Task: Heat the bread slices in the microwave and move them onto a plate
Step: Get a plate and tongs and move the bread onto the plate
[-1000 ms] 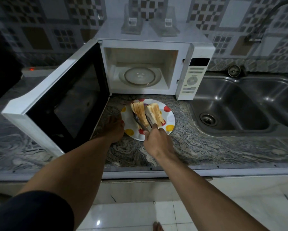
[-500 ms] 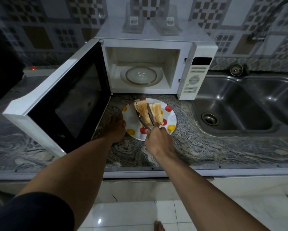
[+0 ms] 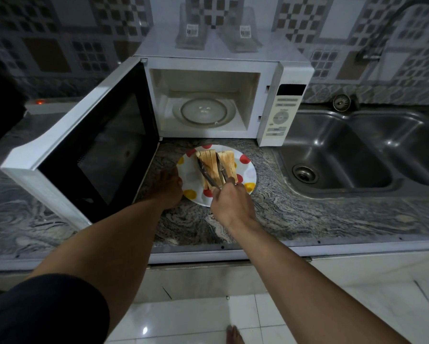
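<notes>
Several bread slices (image 3: 227, 161) stand on edge on a white plate (image 3: 249, 173) with red and yellow dots, on the counter in front of the white microwave (image 3: 286, 112). My right hand (image 3: 231, 203) is shut on metal tongs (image 3: 209, 175) whose two arms clasp the left group of slices. My left hand (image 3: 168, 188) rests on the counter against the plate's left rim. The microwave door (image 3: 89, 150) hangs wide open to the left, and the glass turntable (image 3: 203, 111) inside carries nothing.
A steel double sink (image 3: 352, 150) lies to the right, with a tap (image 3: 380, 36) above it. Two clear containers (image 3: 218, 28) stand on top of the microwave. The marbled counter (image 3: 308, 214) runs to its front edge below the plate. A bare foot (image 3: 234, 335) shows on the floor.
The slices have settled closer together and more upright on the plate. My right hand with the tongs has shifted slightly towards them. My left hand has stayed by the plate.
</notes>
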The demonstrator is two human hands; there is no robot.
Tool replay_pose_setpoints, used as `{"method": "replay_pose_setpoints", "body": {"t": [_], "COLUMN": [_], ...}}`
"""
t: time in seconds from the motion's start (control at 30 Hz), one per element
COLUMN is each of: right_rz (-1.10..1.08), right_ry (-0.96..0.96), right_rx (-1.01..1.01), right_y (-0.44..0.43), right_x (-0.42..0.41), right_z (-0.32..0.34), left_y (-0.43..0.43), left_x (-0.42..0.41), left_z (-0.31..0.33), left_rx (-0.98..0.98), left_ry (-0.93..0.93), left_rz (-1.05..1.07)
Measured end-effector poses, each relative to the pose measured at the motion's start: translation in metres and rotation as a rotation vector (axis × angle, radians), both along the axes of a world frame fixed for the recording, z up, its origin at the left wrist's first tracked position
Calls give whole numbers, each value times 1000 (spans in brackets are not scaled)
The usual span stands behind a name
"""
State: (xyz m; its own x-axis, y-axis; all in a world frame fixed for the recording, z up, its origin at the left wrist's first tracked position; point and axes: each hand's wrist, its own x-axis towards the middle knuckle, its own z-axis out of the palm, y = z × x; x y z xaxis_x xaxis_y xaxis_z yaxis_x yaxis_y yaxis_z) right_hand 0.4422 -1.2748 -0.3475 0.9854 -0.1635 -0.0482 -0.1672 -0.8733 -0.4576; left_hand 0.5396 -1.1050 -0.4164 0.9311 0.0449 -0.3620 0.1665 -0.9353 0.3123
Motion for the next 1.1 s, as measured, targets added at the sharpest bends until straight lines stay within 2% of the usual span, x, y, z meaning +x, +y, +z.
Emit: {"method": "replay_pose_setpoints", "body": {"t": [0.27, 0.4, 0.5, 0.63, 0.73, 0.8, 0.87, 0.93, 1.1], "right_rz": [14, 30, -6, -71, -96, -83, -74, -81, -34], "right_ry": [-37, -57, -66, -83, -36, -20, -39, -50, -15], "right_rx": [-42, -25, 42, 199, 438, 541, 656, 794, 989], "right_y": [-2, -5, -6, -1, -2, -5, -8, -10, -20], "right_x": [-2, 0, 7, 16, 25, 30, 37, 43, 53], "right_z": [6, 9, 10, 16, 23, 35, 41, 48, 64], "left_y": [2, -1, -13, -26, -28, -34, -40, -42, -53], "left_x": [0, 0, -7, -10, -8, -5, -1, 4, 16], "left_z": [5, 18, 48, 84, 103, 120, 132, 140, 158], "left_rx": [-30, -97, -155, -597, -790, -926, -1112, -1186, -1278], "left_ry": [-22, -86, -206, -349, -389, -310, -116, -1, -37], "left_rz": [0, 13, 130, 240, 295, 329, 345, 289, 176]}}
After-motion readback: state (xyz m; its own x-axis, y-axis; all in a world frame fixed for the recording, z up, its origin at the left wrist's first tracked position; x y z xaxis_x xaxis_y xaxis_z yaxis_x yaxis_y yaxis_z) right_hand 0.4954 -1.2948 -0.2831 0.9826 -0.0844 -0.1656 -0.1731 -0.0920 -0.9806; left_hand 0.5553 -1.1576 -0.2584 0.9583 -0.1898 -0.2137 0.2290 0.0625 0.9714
